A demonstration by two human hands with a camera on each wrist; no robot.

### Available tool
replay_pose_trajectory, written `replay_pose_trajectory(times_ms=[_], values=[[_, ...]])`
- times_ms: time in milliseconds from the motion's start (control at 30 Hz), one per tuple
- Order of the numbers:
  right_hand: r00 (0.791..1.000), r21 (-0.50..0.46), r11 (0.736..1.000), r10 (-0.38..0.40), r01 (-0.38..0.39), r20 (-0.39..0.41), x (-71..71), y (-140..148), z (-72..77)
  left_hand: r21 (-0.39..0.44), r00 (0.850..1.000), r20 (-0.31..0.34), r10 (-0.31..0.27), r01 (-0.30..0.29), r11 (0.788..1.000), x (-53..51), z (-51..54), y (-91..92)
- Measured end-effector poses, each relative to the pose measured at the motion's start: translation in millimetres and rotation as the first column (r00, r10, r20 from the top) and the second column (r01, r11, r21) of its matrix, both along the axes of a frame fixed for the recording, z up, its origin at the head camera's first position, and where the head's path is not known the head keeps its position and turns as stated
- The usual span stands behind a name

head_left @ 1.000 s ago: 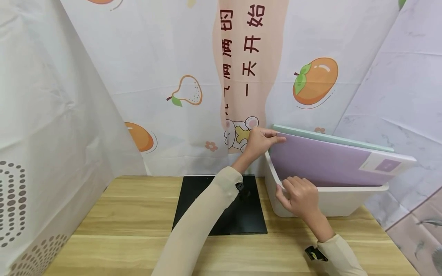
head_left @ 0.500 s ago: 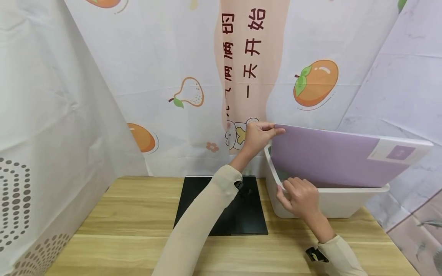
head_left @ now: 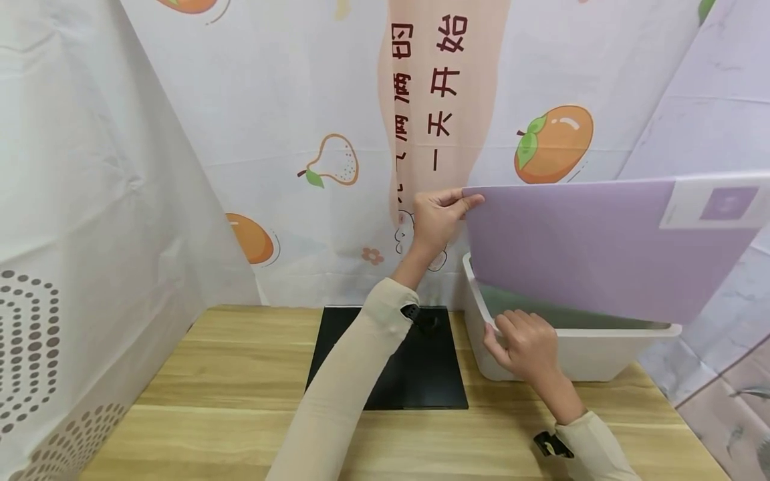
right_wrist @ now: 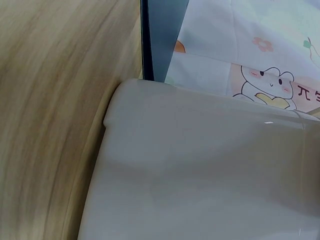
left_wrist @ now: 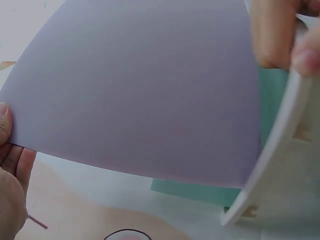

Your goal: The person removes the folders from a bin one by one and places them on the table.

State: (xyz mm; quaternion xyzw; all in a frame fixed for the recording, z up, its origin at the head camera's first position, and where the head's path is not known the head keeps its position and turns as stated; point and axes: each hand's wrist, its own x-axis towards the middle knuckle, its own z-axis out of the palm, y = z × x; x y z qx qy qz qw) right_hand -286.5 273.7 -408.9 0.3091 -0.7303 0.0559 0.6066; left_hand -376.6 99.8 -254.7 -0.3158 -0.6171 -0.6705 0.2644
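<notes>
A flat purple folder or book (head_left: 577,247) is tilted above the white bin (head_left: 589,354), its lower edge near the bin's far right rim. My left hand (head_left: 436,224) pinches its upper left corner between thumb and fingers; the left wrist view shows the same pinch on the purple sheet (left_wrist: 135,90). My right hand (head_left: 523,344) grips the bin's near left rim, thumb on the outside. Inside the bin lies a green item (head_left: 541,307), mostly hidden behind the purple one. The bin's wall (right_wrist: 200,165) fills much of the right wrist view.
A black flat panel (head_left: 415,374) lies on the wooden table (head_left: 240,381) left of the bin, partly under my left forearm. A printed curtain (head_left: 271,80) hangs behind the table, with pale sheeting at both sides.
My left hand has risen and moved slightly left, lifting the purple item up out of the bin. The green item stays inside. My right hand has stayed on the rim.
</notes>
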Motion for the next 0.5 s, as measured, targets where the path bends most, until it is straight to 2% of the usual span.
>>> replay_pose_trajectory(times_ms=[333, 500], values=[[1.0, 0.0, 1.0, 0.001, -0.001, 0.001, -0.1, 0.1, -0.2, 0.11, 0.999, -0.035, 0.009, -0.005, 0.994, 2.2, 16.7, -17.5], [1.0, -0.005, 1.0, 0.004, -0.004, 0.003, -0.2, -0.1, 0.0, 0.092, 0.997, -0.073, 0.016, -0.009, 0.996, 7.7, 22.9, -22.7]])
